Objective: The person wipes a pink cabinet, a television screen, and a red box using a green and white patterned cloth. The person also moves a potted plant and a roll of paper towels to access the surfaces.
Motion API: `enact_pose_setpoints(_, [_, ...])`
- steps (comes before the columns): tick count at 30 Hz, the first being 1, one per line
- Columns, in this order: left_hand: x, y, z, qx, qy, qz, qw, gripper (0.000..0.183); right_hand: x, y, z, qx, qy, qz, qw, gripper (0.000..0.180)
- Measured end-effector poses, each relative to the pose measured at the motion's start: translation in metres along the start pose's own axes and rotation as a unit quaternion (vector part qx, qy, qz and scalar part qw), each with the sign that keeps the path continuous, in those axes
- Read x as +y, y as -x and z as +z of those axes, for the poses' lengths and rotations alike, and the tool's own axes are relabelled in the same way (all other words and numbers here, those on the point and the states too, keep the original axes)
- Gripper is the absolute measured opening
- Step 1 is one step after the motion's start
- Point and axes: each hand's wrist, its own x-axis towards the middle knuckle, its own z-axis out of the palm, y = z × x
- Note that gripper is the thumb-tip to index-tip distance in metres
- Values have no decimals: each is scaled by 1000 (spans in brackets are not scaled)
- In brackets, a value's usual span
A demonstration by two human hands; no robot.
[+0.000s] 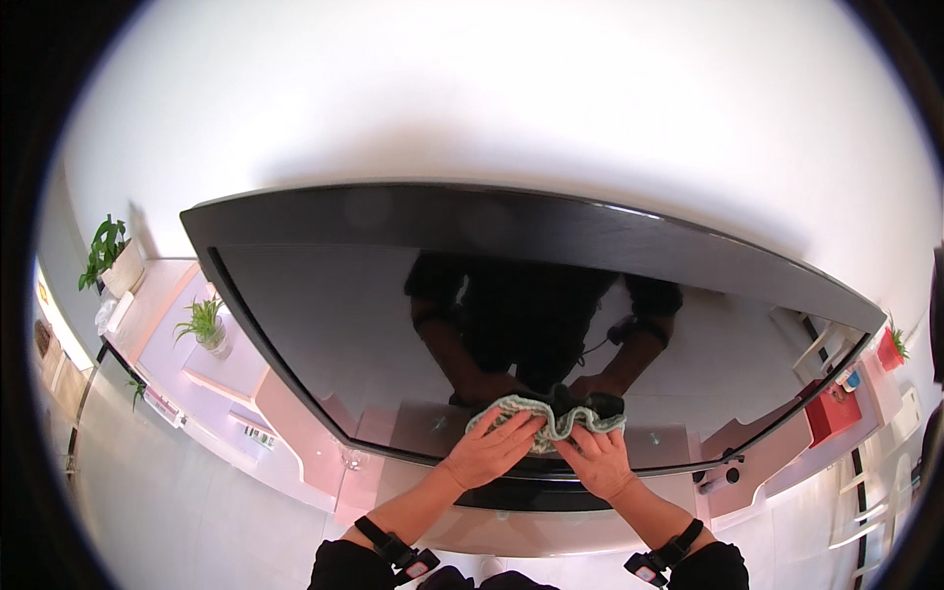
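A large flat-screen television (310,324) with a glossy dark screen stands before me, its black frame bowed by the lens. My left hand (495,447) and my right hand (601,459) both hold a grey-green and white cloth (557,428) against the lower middle of the screen. The fingers lie over the cloth, which bunches into wavy folds between and above them. The hands are close together, with the cloth spanning the gap. My arms and dark clothing are mirrored in the screen above the cloth.
A pink and white TV cabinet (420,520) runs underneath. Potted plants (122,271) and a glass with a green plant (214,339) stand left. At right are a red box (833,413), a red-potted plant (890,350) and a dark-capped cylinder (719,481). White chairs (870,516) stand beyond.
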Motion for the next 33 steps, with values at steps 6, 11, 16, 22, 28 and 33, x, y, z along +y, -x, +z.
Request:
enact_pose_setpoints(6, [-53,1,-48,96,-88,-88,988,21,-21,-78,3,113,9,15,993,39])
enact_pose_setpoints(11, [-111,26,-92,133,-130,-120,975,25,-58,-145,12,138,14,-11,990,41])
enact_pose_setpoints(16, [-143,98,-103,106,-112,-147,977,29,-110,-173,53,90,-6,-42,995,41])
enact_pose_setpoints(22, [-153,203,-77,22,-40,-172,984,26,-174,-151,142,28,-25,-75,996,35])
enact_pose_setpoints(28, [-131,286,-27,-81,11,-140,987,22,-219,-81,220,-99,-23,-93,990,33])
enact_pose_setpoints(33, [-104,306,16,-122,24,-81,989,16,-220,-26,244,-160,-51,-71,983,32])
